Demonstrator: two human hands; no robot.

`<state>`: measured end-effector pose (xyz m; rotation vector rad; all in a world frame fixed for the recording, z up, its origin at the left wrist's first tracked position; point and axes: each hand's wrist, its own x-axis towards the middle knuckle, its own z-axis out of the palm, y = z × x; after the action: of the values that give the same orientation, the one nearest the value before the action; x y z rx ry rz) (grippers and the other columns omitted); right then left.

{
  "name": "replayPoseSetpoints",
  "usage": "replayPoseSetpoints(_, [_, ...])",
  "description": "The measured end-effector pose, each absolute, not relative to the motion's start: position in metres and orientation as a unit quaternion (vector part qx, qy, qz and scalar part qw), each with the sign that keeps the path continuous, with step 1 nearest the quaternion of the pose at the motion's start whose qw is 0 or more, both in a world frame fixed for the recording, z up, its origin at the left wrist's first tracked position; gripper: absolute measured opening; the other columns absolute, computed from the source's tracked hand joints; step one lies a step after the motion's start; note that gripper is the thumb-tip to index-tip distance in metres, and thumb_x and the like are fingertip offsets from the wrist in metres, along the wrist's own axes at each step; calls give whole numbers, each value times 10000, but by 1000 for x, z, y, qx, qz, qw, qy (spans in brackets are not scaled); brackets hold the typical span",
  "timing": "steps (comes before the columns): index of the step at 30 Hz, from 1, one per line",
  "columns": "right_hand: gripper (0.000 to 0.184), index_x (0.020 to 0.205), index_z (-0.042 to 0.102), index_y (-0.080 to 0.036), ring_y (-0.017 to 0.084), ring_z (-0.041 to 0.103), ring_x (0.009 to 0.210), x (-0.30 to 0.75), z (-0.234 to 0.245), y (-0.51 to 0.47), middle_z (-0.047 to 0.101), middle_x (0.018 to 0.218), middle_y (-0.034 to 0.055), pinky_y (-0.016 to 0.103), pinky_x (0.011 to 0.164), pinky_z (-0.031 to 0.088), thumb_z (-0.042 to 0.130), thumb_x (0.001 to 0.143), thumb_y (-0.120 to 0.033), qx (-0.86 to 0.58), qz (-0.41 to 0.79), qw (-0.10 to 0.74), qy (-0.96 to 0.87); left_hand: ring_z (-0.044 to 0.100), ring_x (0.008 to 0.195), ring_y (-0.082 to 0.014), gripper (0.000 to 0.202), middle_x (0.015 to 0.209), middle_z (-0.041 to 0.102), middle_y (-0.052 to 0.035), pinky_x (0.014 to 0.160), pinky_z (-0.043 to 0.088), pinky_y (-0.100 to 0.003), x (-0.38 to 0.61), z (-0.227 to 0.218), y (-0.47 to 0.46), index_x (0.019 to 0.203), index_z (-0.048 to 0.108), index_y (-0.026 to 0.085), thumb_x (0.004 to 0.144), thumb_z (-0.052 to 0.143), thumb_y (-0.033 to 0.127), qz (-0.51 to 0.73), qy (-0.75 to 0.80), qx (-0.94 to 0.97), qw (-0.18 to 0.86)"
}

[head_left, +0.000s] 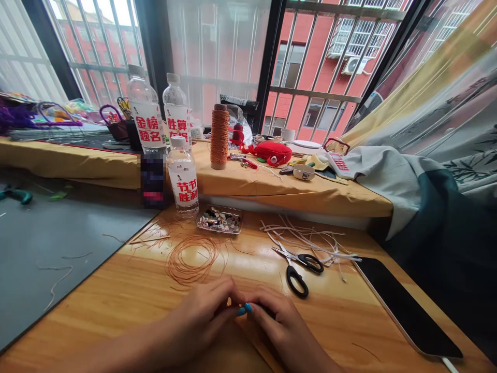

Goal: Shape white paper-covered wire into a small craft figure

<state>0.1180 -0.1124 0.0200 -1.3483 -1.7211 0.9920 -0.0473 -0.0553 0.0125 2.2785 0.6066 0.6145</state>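
My left hand [202, 311] and my right hand [277, 324] rest on the wooden table [349, 316] at the near edge, fingertips pinched together against each other. Whatever they pinch is too small to make out; thin orange cord seems to run toward them. A loose coil of orange cord [192, 259] lies just beyond my left hand. Black-handled scissors [297, 267] lie shut beyond my right hand, beside a bundle of pale cord pieces [306, 241].
A clear tray of small beads [219, 220] and a water bottle [183, 176] stand behind the coil. A spool of orange cord [219, 135], two more bottles and a red pouch [272, 153] sit on the yellow-covered sill. A dark tablet [404, 305] lies right; a grey mat [46, 243] lies left.
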Motion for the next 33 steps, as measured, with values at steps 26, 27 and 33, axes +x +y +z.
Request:
replayPoseSetpoints(26, [254, 925, 633, -195, 173, 534, 839, 117, 24, -113, 625, 863, 50, 300, 806, 381, 446, 799, -312, -519, 430, 374, -637, 440, 565, -87, 151, 693, 511, 5, 515, 321, -179, -48, 2, -57, 786, 449, 171, 767, 347, 61, 285, 234, 906, 206])
replayPoseSetpoints(27, [266, 953, 617, -193, 168, 538, 809, 117, 22, -113, 615, 850, 49, 294, 777, 397, 449, 795, -326, -529, 440, 382, -617, 440, 570, -88, 151, 697, 508, 2, 520, 325, -180, -48, 2, -57, 786, 445, 169, 768, 341, 61, 292, 240, 903, 207])
replayPoseSetpoints(33, [416, 1150, 407, -234, 67, 471, 523, 118, 1, -109, 489, 826, 6, 182, 455, 391, 488, 759, -351, -531, 499, 468, -500, 439, 565, -87, 162, 689, 506, 0, 518, 330, -174, -48, 3, -56, 787, 439, 168, 753, 335, 49, 297, 223, 907, 201])
